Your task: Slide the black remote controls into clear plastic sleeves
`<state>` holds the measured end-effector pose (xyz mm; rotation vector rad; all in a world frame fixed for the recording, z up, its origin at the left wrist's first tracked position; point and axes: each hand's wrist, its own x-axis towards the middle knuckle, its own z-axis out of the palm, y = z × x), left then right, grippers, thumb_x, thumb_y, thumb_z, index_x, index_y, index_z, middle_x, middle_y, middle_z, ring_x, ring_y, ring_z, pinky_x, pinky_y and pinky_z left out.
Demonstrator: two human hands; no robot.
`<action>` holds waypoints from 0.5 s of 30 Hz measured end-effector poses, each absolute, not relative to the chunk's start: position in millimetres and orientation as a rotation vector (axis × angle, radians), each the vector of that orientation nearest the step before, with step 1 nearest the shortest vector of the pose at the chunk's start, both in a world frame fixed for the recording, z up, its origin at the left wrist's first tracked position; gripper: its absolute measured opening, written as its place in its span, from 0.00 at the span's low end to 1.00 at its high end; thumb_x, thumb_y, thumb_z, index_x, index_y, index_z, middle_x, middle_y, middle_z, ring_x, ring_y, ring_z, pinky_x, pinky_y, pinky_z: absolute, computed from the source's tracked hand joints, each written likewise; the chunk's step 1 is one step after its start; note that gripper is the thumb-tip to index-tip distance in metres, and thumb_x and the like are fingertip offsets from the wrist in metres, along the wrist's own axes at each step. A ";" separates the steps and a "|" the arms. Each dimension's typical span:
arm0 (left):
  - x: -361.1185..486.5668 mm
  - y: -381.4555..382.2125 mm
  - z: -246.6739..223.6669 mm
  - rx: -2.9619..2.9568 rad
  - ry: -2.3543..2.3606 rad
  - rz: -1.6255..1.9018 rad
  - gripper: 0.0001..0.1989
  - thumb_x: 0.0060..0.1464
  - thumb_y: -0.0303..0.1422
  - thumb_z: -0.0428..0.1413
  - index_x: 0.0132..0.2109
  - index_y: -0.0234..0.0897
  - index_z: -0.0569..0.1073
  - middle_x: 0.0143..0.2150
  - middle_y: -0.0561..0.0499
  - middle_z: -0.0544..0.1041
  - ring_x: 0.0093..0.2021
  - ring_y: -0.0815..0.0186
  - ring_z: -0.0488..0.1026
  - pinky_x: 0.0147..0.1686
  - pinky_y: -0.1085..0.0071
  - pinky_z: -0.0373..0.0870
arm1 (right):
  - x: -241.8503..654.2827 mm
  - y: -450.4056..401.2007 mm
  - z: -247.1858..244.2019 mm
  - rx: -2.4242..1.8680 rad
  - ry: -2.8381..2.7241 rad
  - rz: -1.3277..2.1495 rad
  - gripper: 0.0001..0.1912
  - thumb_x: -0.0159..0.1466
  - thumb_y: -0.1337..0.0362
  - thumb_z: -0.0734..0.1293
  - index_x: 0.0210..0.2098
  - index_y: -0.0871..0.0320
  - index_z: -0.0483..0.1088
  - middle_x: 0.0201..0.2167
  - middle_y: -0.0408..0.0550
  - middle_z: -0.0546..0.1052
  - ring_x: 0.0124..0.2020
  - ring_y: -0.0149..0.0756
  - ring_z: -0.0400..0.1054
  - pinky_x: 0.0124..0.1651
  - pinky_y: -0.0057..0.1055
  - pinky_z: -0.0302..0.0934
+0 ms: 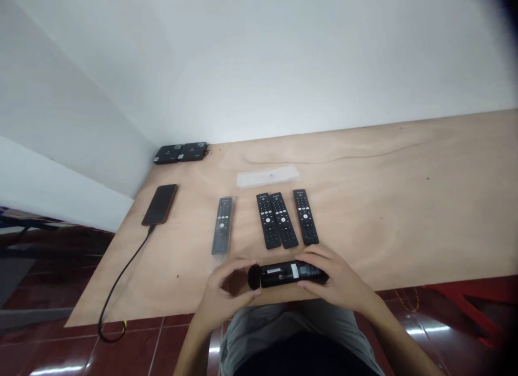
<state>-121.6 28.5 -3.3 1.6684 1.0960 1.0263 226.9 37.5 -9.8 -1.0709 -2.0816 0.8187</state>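
Remote control point(279, 274), back upward at the near edge of the counter point(380, 214), gripped by the fingers of the right hand point(343, 279), while the left hand point(218, 296) pinches a small dark piece point(254, 278), the remote control probably light, stiff and slippery, best held along its sides

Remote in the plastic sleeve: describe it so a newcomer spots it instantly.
On the wooden table, find the phone at the left. The sleeved remote is the first one to its right, and its clear plastic sets it apart from the three bare remotes beyond.
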 end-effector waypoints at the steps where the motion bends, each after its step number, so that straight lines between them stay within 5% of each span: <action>1: -120.1 29.8 -1.7 1.714 1.097 1.015 0.24 0.59 0.33 0.77 0.61 0.46 0.87 0.57 0.41 0.87 0.57 0.49 0.86 0.60 0.52 0.85 | 226.7 37.8 -9.5 -1.061 -2.085 0.812 0.25 0.73 0.58 0.78 0.68 0.48 0.76 0.63 0.55 0.81 0.62 0.52 0.78 0.65 0.51 0.76; 15: -93.9 25.9 8.9 2.167 1.058 0.780 0.31 0.71 0.28 0.66 0.76 0.56 0.75 0.63 0.43 0.78 0.63 0.52 0.79 0.62 0.51 0.83 | 218.5 41.8 -2.4 -0.930 -2.201 0.640 0.23 0.74 0.57 0.78 0.67 0.50 0.77 0.55 0.55 0.84 0.55 0.53 0.79 0.59 0.52 0.74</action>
